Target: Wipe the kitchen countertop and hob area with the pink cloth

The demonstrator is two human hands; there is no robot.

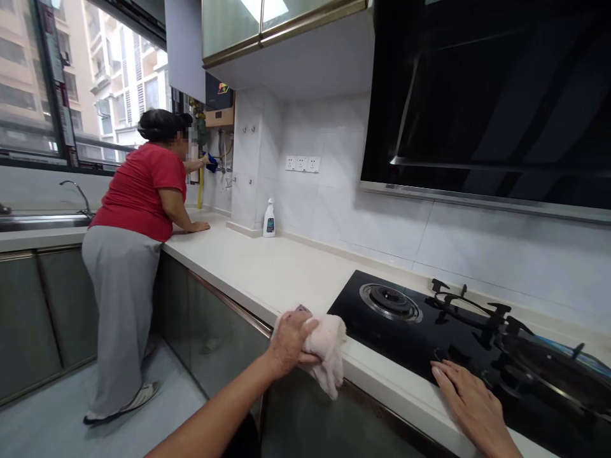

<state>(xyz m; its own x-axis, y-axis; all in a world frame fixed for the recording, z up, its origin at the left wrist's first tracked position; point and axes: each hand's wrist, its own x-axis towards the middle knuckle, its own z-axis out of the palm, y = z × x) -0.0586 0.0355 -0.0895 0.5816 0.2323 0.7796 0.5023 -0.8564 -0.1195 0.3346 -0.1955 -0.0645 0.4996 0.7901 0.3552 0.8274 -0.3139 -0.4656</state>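
My left hand (292, 340) is closed around a bunched pale pink cloth (327, 346), at the front edge of the white countertop (267, 280). Part of the cloth hangs down past that edge, and a small dark item shows just behind my fingers. My right hand (470, 404) lies flat with fingers stretched out on the front edge of the black gas stove (372, 327). A bare burner (390, 301) sits on the stove's left side. Black pan supports (470, 308) stand farther right, partly behind my right hand.
A person in a red shirt (143, 184) leans over the far counter, one hand holding a blue cloth (210, 163) near pipes. A white spray bottle (269, 219) stands by the wall. The range hood (477, 102) overhangs the stove. A sink (42, 221) is at left.
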